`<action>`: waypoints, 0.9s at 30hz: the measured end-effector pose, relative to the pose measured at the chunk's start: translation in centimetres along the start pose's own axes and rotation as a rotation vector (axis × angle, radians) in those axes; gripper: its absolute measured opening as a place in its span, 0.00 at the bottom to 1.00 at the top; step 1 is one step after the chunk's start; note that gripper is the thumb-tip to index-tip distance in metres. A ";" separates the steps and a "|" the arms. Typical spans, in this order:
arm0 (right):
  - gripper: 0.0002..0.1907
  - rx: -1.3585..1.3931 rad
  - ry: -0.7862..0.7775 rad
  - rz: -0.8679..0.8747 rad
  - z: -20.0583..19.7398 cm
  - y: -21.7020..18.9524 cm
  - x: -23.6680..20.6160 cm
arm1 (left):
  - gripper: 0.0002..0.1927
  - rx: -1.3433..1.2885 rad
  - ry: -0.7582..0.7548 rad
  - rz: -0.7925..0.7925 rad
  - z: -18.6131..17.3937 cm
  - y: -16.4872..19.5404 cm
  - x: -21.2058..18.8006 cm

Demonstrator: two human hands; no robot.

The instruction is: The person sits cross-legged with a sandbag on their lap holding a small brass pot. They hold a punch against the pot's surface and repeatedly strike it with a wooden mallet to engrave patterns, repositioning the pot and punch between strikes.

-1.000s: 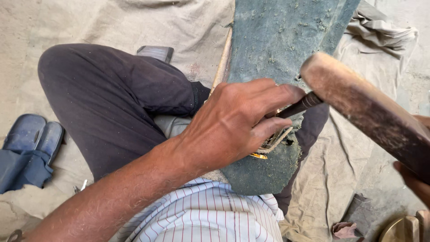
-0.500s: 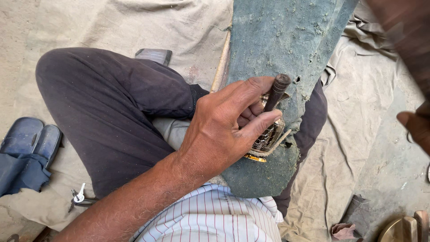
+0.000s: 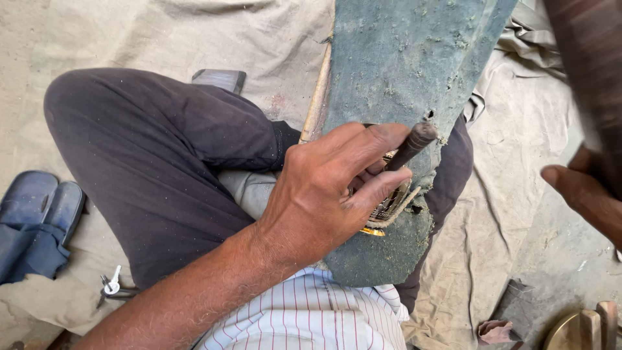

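Seated on a dusty cloth (image 3: 162, 39) spread over the floor, legs crossed in dark trousers (image 3: 162, 168), striped shirt (image 3: 311, 317) at the bottom of view. A long green slab (image 3: 402, 78), rough and speckled with grit, rests tilted across my lap and runs up out of frame; its lower end is rounded and lies against my shirt. A pale wooden strip (image 3: 316, 107) shows along its left edge. My left hand (image 3: 324, 201) lies on the slab's lower part, fingers curled and pinching a dark metal punch (image 3: 411, 146), which stands tilted with its blunt, worn head up and to the right; its tip is hidden behind my fingers. Under the fingers sits a small metal fitting (image 3: 389, 207), brassy and grey, touching the slab, with a yellow edge just below it; what kind I cannot tell. A small hole shows in the slab just beside the punch's head. My right hand (image 3: 583, 194) is at the right edge, well apart from the slab, wrapped about a blurred brown handle (image 3: 586, 71) that rises out of frame; only part of the grip shows. No packages, labels or signs in view. Blue sandals (image 3: 39, 207) lie at the left edge, keys (image 3: 111, 285) on the cloth near my knee, a dark flat block (image 3: 219, 79) beyond my thigh, a brass-coloured object (image 3: 573, 330) at bottom right.
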State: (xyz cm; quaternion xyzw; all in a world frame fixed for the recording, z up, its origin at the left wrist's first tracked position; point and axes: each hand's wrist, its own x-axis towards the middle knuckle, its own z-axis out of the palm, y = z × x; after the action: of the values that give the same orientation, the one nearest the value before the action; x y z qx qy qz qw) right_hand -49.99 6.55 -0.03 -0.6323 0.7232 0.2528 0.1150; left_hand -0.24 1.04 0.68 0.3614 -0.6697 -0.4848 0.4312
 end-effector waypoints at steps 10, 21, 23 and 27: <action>0.11 0.240 0.019 0.194 0.2 -3.3 -4.0 | 0.18 0.096 -0.017 0.063 -0.3 0.8 0.0; 0.20 0.532 0.228 0.117 -6.8 -14.9 -11.4 | 0.21 0.139 -0.201 0.228 -0.2 -0.3 1.0; 0.22 0.582 0.275 0.160 -7.3 -15.8 -12.5 | 0.19 0.146 -0.220 0.266 -0.4 -0.5 1.2; 0.27 0.680 0.356 0.236 -7.1 -16.6 -14.0 | 0.19 0.158 -0.306 0.321 -0.7 -1.1 1.6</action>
State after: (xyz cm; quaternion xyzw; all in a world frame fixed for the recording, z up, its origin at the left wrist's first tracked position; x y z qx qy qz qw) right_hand -30.34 13.71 9.16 -0.5046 0.8420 -0.1030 0.1609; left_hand -0.06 -0.92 0.10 0.2055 -0.8119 -0.4052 0.3667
